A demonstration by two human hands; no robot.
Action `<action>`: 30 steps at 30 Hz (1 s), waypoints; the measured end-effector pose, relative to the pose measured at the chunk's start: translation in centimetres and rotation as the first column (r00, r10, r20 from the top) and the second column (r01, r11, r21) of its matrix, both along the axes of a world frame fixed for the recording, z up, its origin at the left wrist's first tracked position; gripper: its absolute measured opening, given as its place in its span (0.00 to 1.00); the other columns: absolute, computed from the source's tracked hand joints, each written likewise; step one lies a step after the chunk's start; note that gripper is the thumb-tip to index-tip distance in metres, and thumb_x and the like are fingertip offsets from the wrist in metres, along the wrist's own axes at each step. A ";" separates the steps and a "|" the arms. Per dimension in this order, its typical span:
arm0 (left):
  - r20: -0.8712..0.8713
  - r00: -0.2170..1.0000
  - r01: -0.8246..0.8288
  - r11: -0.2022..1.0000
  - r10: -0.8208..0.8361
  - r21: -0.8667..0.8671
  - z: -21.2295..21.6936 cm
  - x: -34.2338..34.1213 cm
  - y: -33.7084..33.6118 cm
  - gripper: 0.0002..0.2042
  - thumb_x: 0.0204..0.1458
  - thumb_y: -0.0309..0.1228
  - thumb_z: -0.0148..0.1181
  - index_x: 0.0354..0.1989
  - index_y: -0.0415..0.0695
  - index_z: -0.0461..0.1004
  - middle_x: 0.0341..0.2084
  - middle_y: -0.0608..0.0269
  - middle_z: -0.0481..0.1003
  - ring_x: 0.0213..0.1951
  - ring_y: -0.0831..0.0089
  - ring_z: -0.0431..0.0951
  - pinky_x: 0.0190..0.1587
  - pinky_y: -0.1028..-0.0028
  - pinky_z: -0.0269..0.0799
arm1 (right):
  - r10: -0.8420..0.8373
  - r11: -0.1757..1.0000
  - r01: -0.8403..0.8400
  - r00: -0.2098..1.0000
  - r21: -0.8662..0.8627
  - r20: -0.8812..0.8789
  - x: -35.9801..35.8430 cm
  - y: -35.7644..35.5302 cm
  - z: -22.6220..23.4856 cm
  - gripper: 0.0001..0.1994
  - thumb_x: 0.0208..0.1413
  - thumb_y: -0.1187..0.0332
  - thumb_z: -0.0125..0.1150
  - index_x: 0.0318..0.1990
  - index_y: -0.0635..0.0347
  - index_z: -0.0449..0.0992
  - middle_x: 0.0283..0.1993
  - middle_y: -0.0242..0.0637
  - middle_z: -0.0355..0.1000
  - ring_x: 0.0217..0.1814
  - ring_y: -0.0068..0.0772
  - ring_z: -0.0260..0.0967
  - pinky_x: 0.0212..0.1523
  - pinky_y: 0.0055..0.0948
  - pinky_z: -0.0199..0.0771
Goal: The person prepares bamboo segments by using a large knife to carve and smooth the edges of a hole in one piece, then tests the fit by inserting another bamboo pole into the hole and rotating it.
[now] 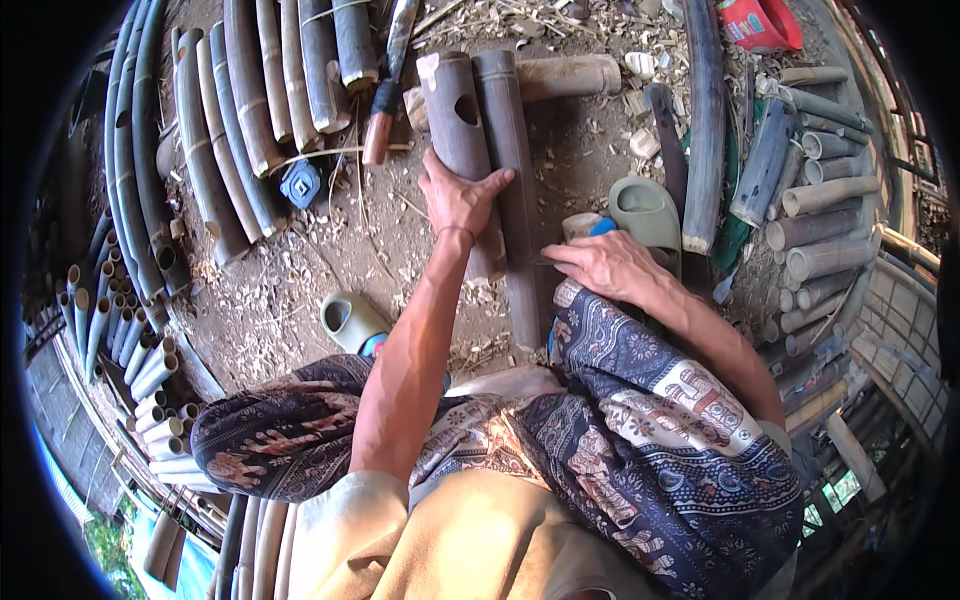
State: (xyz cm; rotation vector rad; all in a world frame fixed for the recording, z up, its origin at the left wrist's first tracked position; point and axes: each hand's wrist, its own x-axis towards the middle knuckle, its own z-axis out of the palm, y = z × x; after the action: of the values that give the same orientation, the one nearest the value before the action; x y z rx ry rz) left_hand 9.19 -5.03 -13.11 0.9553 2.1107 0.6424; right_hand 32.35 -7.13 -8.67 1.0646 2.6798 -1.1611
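Chip-strewn ground surrounds two bamboo tubes spanned by one left hand.

The holed bamboo tube looks smooth, perhaps faintly glossy.

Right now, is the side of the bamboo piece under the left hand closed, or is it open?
Open: the bamboo piece shows a dark oval hole in its upper side, beyond the left hand.

We can't see under the right hand, the left hand covers part of the holed bamboo tube, and the top edge clips a red packet!
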 end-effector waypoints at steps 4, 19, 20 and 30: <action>0.016 1.000 0.005 1.000 -0.005 0.003 0.0 0.0 0.0 0.57 0.26 0.48 0.81 0.64 0.38 0.50 0.54 0.34 0.62 0.54 0.40 0.67 0.57 0.54 0.67 | -0.023 0.999 0.023 1.000 0.026 -0.001 0.3 -0.6 -0.3 0.12 0.56 0.60 0.57 0.47 0.45 0.77 0.32 0.37 0.77 0.32 0.47 0.76 0.31 0.43 0.77; 0.001 1.000 0.014 1.000 -0.014 0.012 0.3 -0.1 0.0 0.56 0.26 0.47 0.80 0.64 0.38 0.51 0.54 0.34 0.63 0.55 0.41 0.67 0.57 0.55 0.67 | 0.003 0.998 0.006 0.988 -0.060 0.156 -0.2 -0.6 1.5 0.15 0.56 0.65 0.57 0.51 0.49 0.74 0.35 0.41 0.76 0.35 0.48 0.75 0.35 0.43 0.76; -0.003 1.000 0.015 1.000 -0.014 0.021 0.4 0.1 0.1 0.56 0.26 0.47 0.80 0.64 0.38 0.51 0.54 0.34 0.63 0.55 0.41 0.67 0.57 0.55 0.66 | 0.011 0.998 0.001 0.983 -0.065 0.181 -0.1 -0.4 1.8 0.15 0.56 0.65 0.57 0.51 0.49 0.74 0.35 0.41 0.76 0.35 0.48 0.75 0.35 0.43 0.76; 0.027 1.000 -0.014 1.000 0.013 0.027 -0.3 -0.6 0.1 0.56 0.27 0.46 0.80 0.64 0.37 0.51 0.55 0.33 0.62 0.56 0.41 0.66 0.59 0.55 0.65 | -0.625 0.777 0.628 0.777 0.029 -0.078 2.7 6.5 3.7 0.19 0.59 0.65 0.51 0.57 0.61 0.68 0.47 0.57 0.73 0.51 0.59 0.69 0.51 0.45 0.70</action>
State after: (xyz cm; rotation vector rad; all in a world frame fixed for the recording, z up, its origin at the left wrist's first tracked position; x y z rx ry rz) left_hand 8.60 -4.97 -13.44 0.9431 2.0917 0.6880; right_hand 35.03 -0.64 -4.98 2.0744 2.4596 -1.1976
